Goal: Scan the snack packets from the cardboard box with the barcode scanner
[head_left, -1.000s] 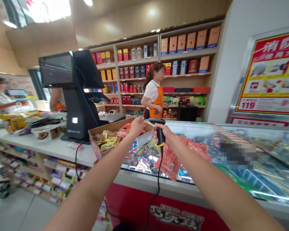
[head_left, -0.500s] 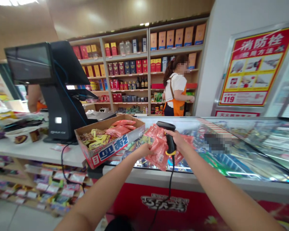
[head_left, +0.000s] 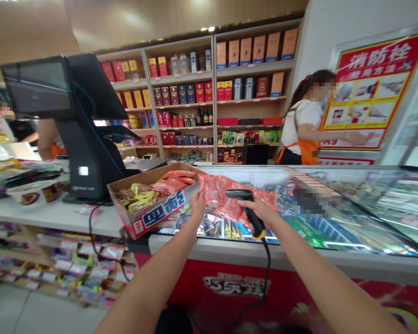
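Note:
My right hand [head_left: 263, 211] is closed round the handle of a black and yellow barcode scanner [head_left: 253, 219], whose head points left. My left hand [head_left: 197, 203] pinches the left edge of a pinkish-red snack packet [head_left: 213, 189], raised just right of the cardboard box. More red packets [head_left: 231, 209] lie on the freezer's glass top behind and under the scanner. The open cardboard box [head_left: 172, 202], beside my left hand, holds yellow packets [head_left: 141, 195] and red ones.
A chest freezer [head_left: 299, 264] with a glass top stands before me. To the left, a till screen [head_left: 38, 88] sits on a white counter [head_left: 94, 222]. The scanner's cable [head_left: 267, 264] hangs down the freezer front. A co-worker in an orange apron [head_left: 308, 150] is behind the freezer.
My left hand has moved left and up with a red packet, toward the box. The scanner has shifted slightly right and lower. The co-worker has walked to the right.

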Demonstrator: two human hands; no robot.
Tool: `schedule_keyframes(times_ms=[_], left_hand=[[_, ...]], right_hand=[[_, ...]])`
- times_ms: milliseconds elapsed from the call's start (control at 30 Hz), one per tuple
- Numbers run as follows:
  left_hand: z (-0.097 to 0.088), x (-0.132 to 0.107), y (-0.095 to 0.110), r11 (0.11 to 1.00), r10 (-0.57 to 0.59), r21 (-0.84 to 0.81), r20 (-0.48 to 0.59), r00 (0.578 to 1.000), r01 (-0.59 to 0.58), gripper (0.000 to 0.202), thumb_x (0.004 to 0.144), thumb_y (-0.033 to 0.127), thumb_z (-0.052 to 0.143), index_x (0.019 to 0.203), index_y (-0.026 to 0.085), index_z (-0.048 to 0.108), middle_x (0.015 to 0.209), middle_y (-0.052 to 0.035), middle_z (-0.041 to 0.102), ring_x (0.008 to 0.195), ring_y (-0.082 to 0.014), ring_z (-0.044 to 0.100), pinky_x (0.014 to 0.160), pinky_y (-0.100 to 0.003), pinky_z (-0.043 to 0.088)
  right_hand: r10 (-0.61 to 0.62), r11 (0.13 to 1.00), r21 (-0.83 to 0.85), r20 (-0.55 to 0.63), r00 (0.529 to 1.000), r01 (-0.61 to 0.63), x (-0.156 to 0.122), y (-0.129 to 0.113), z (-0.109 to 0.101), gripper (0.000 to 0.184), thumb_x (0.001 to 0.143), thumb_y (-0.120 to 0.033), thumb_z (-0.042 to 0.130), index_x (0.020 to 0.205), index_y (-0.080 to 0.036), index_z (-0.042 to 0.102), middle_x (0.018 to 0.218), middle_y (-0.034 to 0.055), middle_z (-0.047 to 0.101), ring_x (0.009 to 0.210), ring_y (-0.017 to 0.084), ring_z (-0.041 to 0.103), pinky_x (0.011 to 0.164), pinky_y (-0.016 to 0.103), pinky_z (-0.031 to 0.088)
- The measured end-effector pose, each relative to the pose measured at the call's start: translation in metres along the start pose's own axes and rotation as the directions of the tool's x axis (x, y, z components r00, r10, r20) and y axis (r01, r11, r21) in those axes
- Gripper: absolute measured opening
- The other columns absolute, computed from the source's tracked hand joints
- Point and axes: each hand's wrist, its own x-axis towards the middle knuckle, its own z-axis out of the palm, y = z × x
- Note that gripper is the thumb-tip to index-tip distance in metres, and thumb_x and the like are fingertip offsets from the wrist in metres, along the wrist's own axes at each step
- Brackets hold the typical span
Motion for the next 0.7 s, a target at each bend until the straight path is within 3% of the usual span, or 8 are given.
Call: schedule_keyframes(times_ms=[267, 500, 700], left_hand=[[0.002, -0.009, 0.012, 0.999, 0.039, 0.02, 0.041, 0.998, -0.039, 0.024, 0.084, 0.03, 0.059, 0.064, 0.019, 0.052, 0.06, 0.0034, 0.048, 0.061, -0.0131, 0.043, 0.063, -0.025, 0.034], [0.0, -0.012, 0.025, 1.0, -0.011, 0.001, 0.037, 0.999, 0.011, 0.022, 0.083, 0.026, 0.061, 0.064, 0.019, 0.053, 0.059, 0.0034, 0.049, 0.06, -0.0134, 0.044, 0.063, -0.026, 0.032], [0.003, -0.013, 0.019, 1.0, 0.023, 0.009, 0.044, 0.999, -0.023, 0.023, 0.085, 0.025, 0.056, 0.063, 0.019, 0.053, 0.057, 0.0039, 0.046, 0.058, -0.0126, 0.041, 0.06, -0.025, 0.033]], right_hand=[[0.099, 0.995, 0.011, 0.001, 0.995, -0.099, -0.001, -0.004, 0.012, 0.014, 0.076, -0.027, 0.065, 0.068, -0.017, 0.061, 0.04, -0.0001, 0.057, 0.033, 0.014, 0.052, 0.034, 0.023, 0.042], [0.109, 0.994, -0.016, 0.008, 0.994, -0.108, 0.0, -0.003, 0.016, 0.022, 0.079, -0.027, 0.063, 0.059, -0.017, 0.06, 0.04, 0.0015, 0.058, 0.033, 0.012, 0.05, 0.034, 0.022, 0.041], [0.033, 0.999, 0.017, -0.012, 0.999, -0.033, 0.004, -0.009, 0.023, 0.022, 0.078, -0.027, 0.063, 0.058, -0.017, 0.061, 0.041, 0.0014, 0.058, 0.034, 0.012, 0.05, 0.035, 0.023, 0.041]])
